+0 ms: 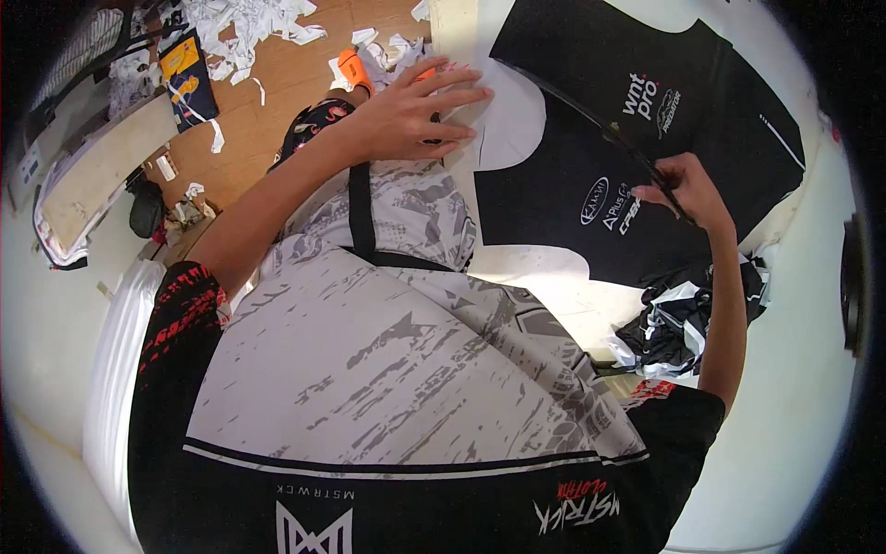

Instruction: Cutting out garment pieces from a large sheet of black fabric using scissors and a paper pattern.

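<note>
White table (812,443) fills the right side of the view, with a wooden floor (277,102) beyond its far edge, strewn with white paper scraps (245,32). A black printed fabric panel (591,138), cut in the shape of a sleeveless shirt front with white logos, lies flat on the table. Beside its left edge sits a pale paper pattern piece (508,115), touching the fabric.

The left hand (415,115) lies palm down with its fingers (461,92) spread flat, pressing on the pale pattern piece near the table's edge; it grips nothing. The right hand (688,189) is closed around the near end of a long thin dark tool (591,115), which runs slanting across the black fabric toward the upper left; whether it is a ruler or a blade cannot be told.

Close to the right forearm, a crumpled heap of black and white fabric (674,323) rests on the table, just below the black panel. An orange-handled object (353,69) lies on the floor among the scraps, near the left hand. The person's own grey patterned shirt (388,360) with black sleeves takes up the lower middle of the picture. A pale bench (97,175) stands at the far left.
</note>
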Demonstrator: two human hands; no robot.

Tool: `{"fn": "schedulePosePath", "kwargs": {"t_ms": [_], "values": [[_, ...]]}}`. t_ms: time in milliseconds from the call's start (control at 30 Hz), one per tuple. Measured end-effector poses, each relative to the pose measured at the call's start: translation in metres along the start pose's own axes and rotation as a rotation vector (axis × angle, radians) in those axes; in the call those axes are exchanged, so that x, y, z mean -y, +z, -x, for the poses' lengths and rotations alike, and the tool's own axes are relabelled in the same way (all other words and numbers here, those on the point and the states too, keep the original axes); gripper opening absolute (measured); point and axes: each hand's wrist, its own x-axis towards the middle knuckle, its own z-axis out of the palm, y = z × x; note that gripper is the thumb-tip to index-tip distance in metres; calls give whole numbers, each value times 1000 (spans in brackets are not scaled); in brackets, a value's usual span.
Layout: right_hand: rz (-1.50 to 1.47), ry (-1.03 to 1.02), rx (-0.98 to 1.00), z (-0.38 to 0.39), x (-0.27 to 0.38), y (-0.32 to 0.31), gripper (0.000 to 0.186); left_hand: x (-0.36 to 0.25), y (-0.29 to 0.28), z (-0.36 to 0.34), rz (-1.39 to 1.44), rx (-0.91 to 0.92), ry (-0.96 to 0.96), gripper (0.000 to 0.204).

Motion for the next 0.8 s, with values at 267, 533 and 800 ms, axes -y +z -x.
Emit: {"fn": "schedulePosePath", "kwargs": {"t_ms": [267, 533, 800], "values": [[-44, -23, 3, -1, 13, 6, 56, 0, 6, 1, 28, -28, 25, 25], [-141, 109, -237, 49, 63, 93, 53, 6, -8, -5, -3, -33, 88, 20], [-1056, 166, -293, 56, 75, 308, 36, 13, 5, -11, -60, -149, 18, 23]]}}
